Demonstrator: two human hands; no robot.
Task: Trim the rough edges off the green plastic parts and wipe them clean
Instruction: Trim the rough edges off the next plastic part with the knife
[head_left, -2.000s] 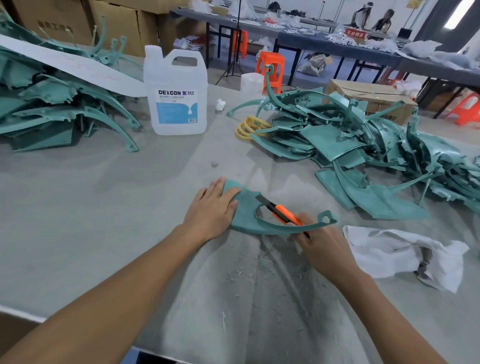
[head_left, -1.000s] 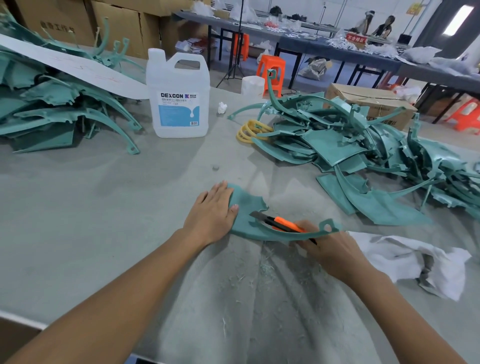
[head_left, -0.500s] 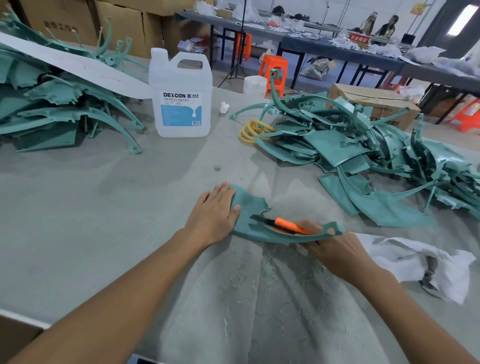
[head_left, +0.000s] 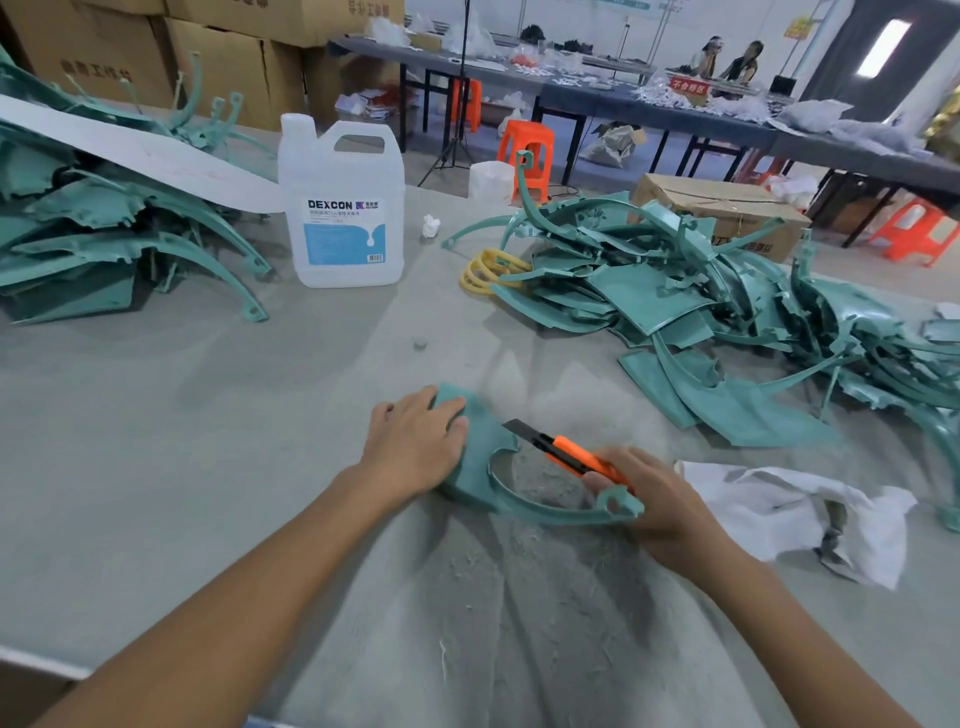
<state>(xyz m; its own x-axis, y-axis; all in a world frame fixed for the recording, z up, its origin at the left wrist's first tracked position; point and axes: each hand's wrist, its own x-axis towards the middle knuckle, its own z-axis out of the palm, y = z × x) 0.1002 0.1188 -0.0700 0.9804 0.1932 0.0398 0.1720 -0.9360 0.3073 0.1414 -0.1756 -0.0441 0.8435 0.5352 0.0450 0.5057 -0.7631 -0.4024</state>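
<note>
A green plastic part (head_left: 480, 467) with a curved arm lies flat on the grey table in front of me. My left hand (head_left: 413, 447) presses its wide left end down with flat fingers. My right hand (head_left: 654, 506) grips an orange utility knife (head_left: 563, 452), whose blade tip rests at the part's jagged inner edge. The end loop of the curved arm sits against my right hand's fingers. A crumpled white cloth (head_left: 789, 509) lies just right of my right hand. Plastic shavings are scattered on the table below the part.
A heap of green parts (head_left: 701, 312) fills the right and far right. Another stack (head_left: 104, 244) sits at far left under a white sheet. A white DEXCON jug (head_left: 343, 208) stands at the back centre. Yellow rings (head_left: 488, 270) lie beside the heap.
The knife has drawn back toward the lower right and then slid out again up-left along the inner edge. My left hand has kept pressing the part, which has turned slightly.
</note>
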